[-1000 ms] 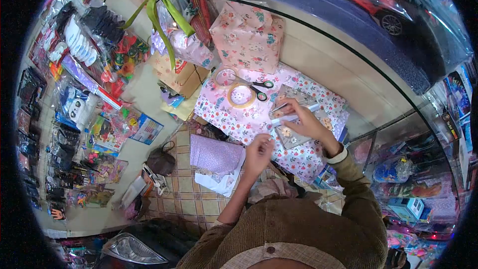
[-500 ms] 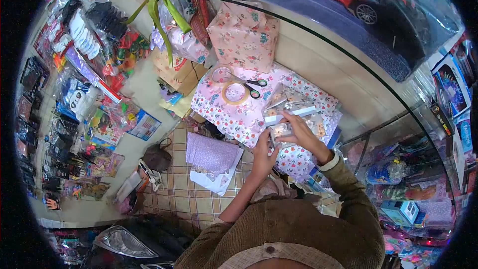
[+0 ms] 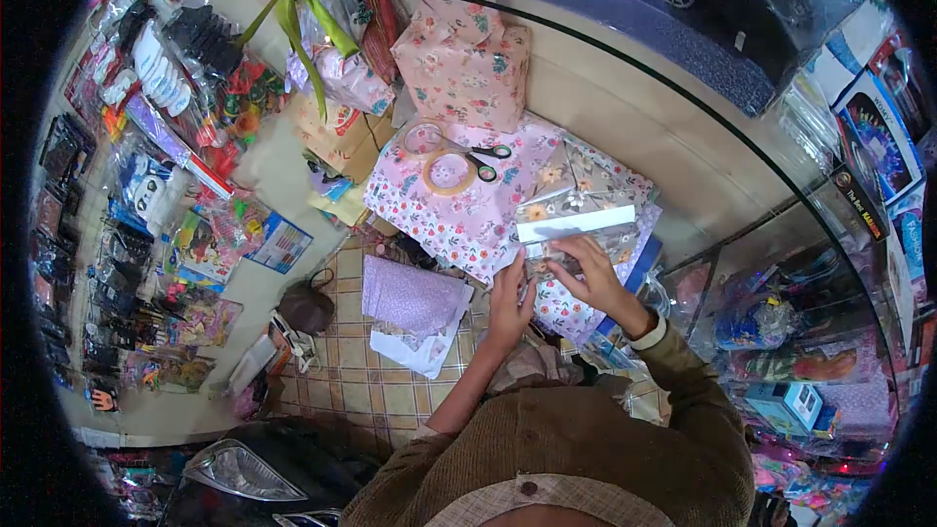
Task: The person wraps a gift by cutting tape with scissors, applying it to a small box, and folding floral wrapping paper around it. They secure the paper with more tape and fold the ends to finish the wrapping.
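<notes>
A clear floral plastic sheet or bag with a white strip (image 3: 576, 222) lies on the stack of flowered wrapping paper (image 3: 420, 190). My left hand (image 3: 509, 303) is at its lower left edge, the fingers close together against it. My right hand (image 3: 590, 278) rests over its lower part, the fingers bent and spread apart from the thumb. Up and left of the hands lie scissors (image 3: 491, 162) with dark and green handles, a tan tape roll (image 3: 449, 174) and a clearer tape roll (image 3: 423, 140).
A wrapped floral parcel (image 3: 464, 68) stands behind the paper. Purple patterned paper (image 3: 410, 295) lies on the tiled floor at the left. A glass edge (image 3: 683, 107) curves along the right. Packaged goods (image 3: 161, 68) fill the left side. A black motorcycle (image 3: 254, 473) is at the lower left.
The clear floral piece now lies flatter and more spread out, its white strip further right. My right hand has opened somewhat. The whole view has shifted slightly.
</notes>
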`<control>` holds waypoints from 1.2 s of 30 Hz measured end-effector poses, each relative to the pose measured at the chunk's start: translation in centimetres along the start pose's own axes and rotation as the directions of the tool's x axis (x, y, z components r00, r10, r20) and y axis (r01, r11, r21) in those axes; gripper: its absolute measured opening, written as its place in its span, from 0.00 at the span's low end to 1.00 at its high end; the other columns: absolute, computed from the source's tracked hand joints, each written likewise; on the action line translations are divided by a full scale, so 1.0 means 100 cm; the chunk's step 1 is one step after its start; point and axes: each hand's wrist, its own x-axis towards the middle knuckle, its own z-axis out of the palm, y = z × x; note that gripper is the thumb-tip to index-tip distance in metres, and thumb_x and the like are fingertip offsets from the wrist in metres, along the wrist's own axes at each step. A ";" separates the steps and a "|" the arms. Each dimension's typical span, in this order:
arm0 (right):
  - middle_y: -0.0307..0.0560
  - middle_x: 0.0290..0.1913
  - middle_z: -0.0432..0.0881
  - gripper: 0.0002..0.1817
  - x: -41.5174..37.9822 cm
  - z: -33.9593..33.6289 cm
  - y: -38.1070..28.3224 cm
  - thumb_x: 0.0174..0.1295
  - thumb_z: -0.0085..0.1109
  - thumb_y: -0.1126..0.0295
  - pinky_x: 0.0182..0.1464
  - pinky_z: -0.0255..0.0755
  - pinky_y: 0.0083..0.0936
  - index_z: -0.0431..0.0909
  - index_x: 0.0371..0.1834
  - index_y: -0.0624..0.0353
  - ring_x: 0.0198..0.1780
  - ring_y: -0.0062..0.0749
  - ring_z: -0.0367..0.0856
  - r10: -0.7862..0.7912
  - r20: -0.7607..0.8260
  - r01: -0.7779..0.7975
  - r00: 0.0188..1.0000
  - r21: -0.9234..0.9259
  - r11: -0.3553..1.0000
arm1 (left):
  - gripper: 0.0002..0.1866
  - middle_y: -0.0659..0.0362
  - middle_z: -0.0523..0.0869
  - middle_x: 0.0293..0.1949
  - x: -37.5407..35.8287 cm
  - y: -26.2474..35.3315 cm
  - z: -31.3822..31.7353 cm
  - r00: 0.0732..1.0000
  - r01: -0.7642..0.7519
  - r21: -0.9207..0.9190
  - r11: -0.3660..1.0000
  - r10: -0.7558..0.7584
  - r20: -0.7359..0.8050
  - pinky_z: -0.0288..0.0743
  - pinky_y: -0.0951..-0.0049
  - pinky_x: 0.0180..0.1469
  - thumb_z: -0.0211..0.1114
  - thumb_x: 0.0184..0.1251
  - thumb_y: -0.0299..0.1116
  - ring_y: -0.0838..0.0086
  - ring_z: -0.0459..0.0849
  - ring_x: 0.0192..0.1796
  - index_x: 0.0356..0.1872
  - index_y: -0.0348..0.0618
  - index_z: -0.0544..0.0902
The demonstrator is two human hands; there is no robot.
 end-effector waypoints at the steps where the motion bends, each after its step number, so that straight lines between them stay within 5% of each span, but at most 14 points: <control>1: 0.52 0.43 0.80 0.17 0.000 -0.003 -0.005 0.58 0.65 0.74 0.47 0.73 0.33 0.74 0.51 0.62 0.44 0.42 0.79 0.045 0.002 -0.045 0.999 0.031 0.999 | 0.28 0.46 0.78 0.51 0.000 -0.003 0.000 1.000 -0.024 0.025 0.999 0.024 0.010 0.73 0.64 0.52 0.63 0.63 0.23 0.57 0.78 0.50 0.65 0.42 0.69; 5: 0.52 0.42 0.80 0.13 0.008 -0.015 -0.016 0.59 0.63 0.76 0.44 0.74 0.27 0.76 0.47 0.64 0.42 0.35 0.81 0.197 0.010 -0.196 0.980 0.166 0.966 | 0.28 0.47 0.79 0.49 -0.003 -0.008 0.001 0.992 -0.126 0.080 0.989 0.127 -0.007 0.73 0.64 0.47 0.63 0.63 0.23 0.58 0.77 0.45 0.66 0.42 0.70; 10: 0.38 0.30 0.81 0.04 0.022 -0.017 -0.021 0.60 0.64 0.76 0.34 0.71 0.13 0.79 0.34 0.65 0.30 0.13 0.77 0.391 0.086 -0.394 0.916 0.358 0.846 | 0.27 0.49 0.79 0.40 -0.006 -0.019 0.005 0.986 -0.154 0.115 0.981 0.160 -0.043 0.72 0.64 0.43 0.63 0.63 0.24 0.59 0.77 0.39 0.64 0.44 0.72; 13: 0.36 0.27 0.80 0.04 0.021 -0.015 -0.023 0.60 0.64 0.76 0.31 0.70 0.12 0.79 0.33 0.65 0.27 0.13 0.76 0.498 0.256 -0.559 0.829 0.414 0.718 | 0.27 0.50 0.77 0.36 -0.007 -0.020 0.007 0.986 -0.146 0.127 0.981 0.155 -0.059 0.72 0.65 0.41 0.64 0.62 0.24 0.61 0.76 0.36 0.64 0.44 0.72; 19: 0.35 0.26 0.80 0.07 0.019 0.000 -0.016 0.61 0.65 0.72 0.28 0.68 0.11 0.79 0.30 0.64 0.26 0.11 0.76 0.564 0.232 -0.605 0.792 0.416 0.679 | 0.30 0.52 0.79 0.32 -0.002 0.004 -0.011 0.983 -0.178 0.077 0.981 0.181 -0.025 0.73 0.66 0.34 0.69 0.57 0.27 0.64 0.77 0.30 0.63 0.40 0.72; 26: 0.37 0.28 0.82 0.07 0.018 -0.012 -0.010 0.64 0.62 0.72 0.32 0.71 0.13 0.79 0.33 0.64 0.29 0.13 0.78 0.490 0.383 -0.622 0.783 0.459 0.635 | 0.14 0.60 0.80 0.30 -0.011 -0.006 -0.034 0.972 0.066 -0.202 0.977 -0.110 -0.210 0.69 0.82 0.32 0.67 0.62 0.29 0.84 0.75 0.28 0.48 0.38 0.78; 30: 0.39 0.31 0.82 0.06 0.016 -0.018 -0.009 0.65 0.60 0.72 0.38 0.73 0.15 0.78 0.34 0.65 0.34 0.15 0.79 0.480 0.433 -0.646 0.763 0.476 0.597 | 0.09 0.64 0.80 0.32 0.014 0.018 -0.042 0.967 0.184 -0.454 0.872 -0.243 -0.075 0.67 0.81 0.36 0.58 0.71 0.29 0.84 0.75 0.34 0.44 0.36 0.81; 36: 0.37 0.32 0.82 0.07 0.015 -0.027 -0.013 0.64 0.61 0.70 0.40 0.73 0.18 0.80 0.35 0.64 0.35 0.15 0.78 0.453 0.494 -0.670 0.742 0.561 0.485 | 0.15 0.64 0.81 0.32 0.028 0.022 -0.052 0.949 0.312 -0.440 0.842 -0.258 0.179 0.66 0.82 0.36 0.56 0.74 0.38 0.84 0.74 0.34 0.42 0.36 0.83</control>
